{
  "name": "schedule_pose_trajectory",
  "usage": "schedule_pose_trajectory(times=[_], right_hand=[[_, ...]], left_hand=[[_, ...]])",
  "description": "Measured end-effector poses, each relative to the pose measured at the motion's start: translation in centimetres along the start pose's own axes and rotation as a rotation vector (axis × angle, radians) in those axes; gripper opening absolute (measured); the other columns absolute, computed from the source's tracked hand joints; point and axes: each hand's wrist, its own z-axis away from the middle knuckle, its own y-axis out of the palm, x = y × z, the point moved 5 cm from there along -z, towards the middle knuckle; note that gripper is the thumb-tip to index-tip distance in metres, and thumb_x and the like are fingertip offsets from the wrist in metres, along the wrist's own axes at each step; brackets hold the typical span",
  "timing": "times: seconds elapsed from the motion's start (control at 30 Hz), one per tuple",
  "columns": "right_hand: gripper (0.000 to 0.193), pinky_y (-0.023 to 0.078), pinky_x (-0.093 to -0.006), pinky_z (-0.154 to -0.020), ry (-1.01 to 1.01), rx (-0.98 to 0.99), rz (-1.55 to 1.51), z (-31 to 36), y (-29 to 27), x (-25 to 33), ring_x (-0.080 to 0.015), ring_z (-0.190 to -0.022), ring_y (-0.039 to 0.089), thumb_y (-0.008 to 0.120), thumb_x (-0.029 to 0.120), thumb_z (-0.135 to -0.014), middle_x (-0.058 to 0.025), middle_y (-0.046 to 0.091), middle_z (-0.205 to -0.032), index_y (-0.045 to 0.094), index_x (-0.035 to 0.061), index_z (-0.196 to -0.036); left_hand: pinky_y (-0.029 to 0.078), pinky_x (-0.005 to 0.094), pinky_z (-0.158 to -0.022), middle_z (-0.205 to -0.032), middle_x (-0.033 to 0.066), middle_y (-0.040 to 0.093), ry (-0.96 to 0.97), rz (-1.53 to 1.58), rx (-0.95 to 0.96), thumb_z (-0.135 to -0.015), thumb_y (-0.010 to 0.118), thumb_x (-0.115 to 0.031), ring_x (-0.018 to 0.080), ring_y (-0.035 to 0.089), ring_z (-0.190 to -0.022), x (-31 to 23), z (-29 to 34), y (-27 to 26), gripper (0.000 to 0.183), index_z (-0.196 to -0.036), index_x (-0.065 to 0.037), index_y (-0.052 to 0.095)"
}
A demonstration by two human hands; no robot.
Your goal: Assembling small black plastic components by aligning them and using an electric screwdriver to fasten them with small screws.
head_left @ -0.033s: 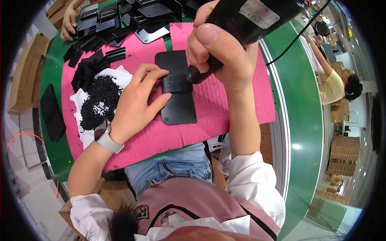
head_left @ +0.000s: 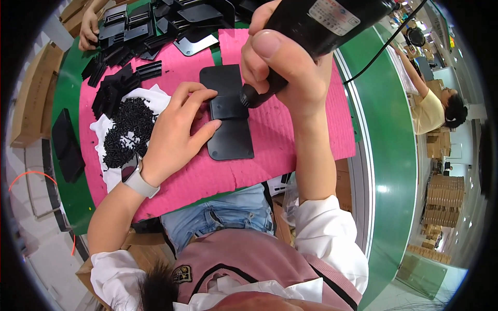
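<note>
A black metal or plastic plate (head_left: pixel 232 140) with a raised middle strip lies on the pink sheet in front of me. My left hand (head_left: pixel 179 122) grips its left edge, fingertips and thumb resting on the middle strip. In my right hand (head_left: pixel 290 67) is a black electric screwdriver (head_left: pixel 306 31), held slanting. Its nose points down and left at the right edge of the plate's middle; whether the tip touches is unclear. Left of my left hand, a heap of small black screws (head_left: pixel 127 127) lies on a white cloth (head_left: pixel 101 127).
Behind the cloth lie small black parts (head_left: pixel 111 93), and more black plates (head_left: pixel 199 15) are piled at the far side. Another person's hand (head_left: pixel 88 31) rests at the far left. A cable (head_left: pixel 381 49) runs from the screwdriver's side past the green table's (head_left: pixel 389 171) right edge.
</note>
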Motion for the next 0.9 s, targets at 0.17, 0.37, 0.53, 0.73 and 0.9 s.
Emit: schedule_pose_trajectory(times=[0.17,0.37,0.53,0.73,0.9], right_hand=[[0.036,0.04,-0.0274,-0.043,0.33,0.022,-0.018,1.0,-0.4,-1.0,-0.0162,-0.043,0.047,0.067,0.011,-0.079,-0.0096,0.052,-0.06,0.046,0.0005,-0.107],[0.014,0.035,-0.025,-0.039,0.032,0.107,0.092,0.5,-0.2,-0.3,-0.013,-0.039,0.043,0.056,0.009,-0.082,-0.0064,0.047,-0.054,0.05,-0.0021,-0.087],[0.019,0.036,-0.0228,-0.039,0.004,-0.028,0.038,0.9,1.5,-0.4,-0.0098,-0.041,0.049,0.069,0.0,-0.073,-0.004,0.054,-0.057,0.055,-0.003,-0.086],[0.041,0.043,-0.0312,-0.045,0.16,-0.224,-0.151,1.2,-6.0,-0.6,-0.016,-0.044,0.049,0.062,0.015,-0.082,-0.0079,0.052,-0.062,0.045,-0.0039,-0.114],[0.03,0.051,-0.0301,-0.053,0.435,-0.477,0.052,3.5,-15.7,-6.6,-0.0166,-0.057,0.06,0.07,0.013,-0.076,-0.0071,0.058,-0.069,0.051,-0.0014,-0.094]], left_hand=[[0.045,0.0284,-0.073,-0.11,0.0097,0.05,-0.025,0.027,0.001,-0.077,0.066,-0.008,0.0198,0.053,-0.082,0.2,0.1,0.0,0.04,-0.115,-0.003,0.054],[0.047,0.0363,-0.079,-0.109,0.0129,0.05,-0.047,0.034,0.032,-0.077,0.066,-0.012,0.0313,0.058,-0.092,-0.5,-0.5,0.3,0.037,-0.111,-0.003,0.055],[0.047,0.0378,-0.079,-0.107,0.015,0.05,-0.062,0.023,0.007,-0.077,0.065,-0.012,0.0344,0.056,-0.096,-0.4,0.2,-0.3,0.038,-0.112,-0.003,0.052],[0.049,0.0409,-0.068,-0.094,0.0224,0.058,-0.06,-0.284,-0.127,-0.073,0.073,-0.03,0.0359,0.061,-0.084,-2.5,0.9,-0.4,0.056,-0.109,0.003,0.046],[0.048,0.0385,-0.052,-0.073,0.0156,0.06,0.065,-0.378,0.003,-0.072,0.074,-0.038,0.0325,0.062,-0.061,-5.2,1.6,1.1,0.057,-0.107,-0.001,0.048]])
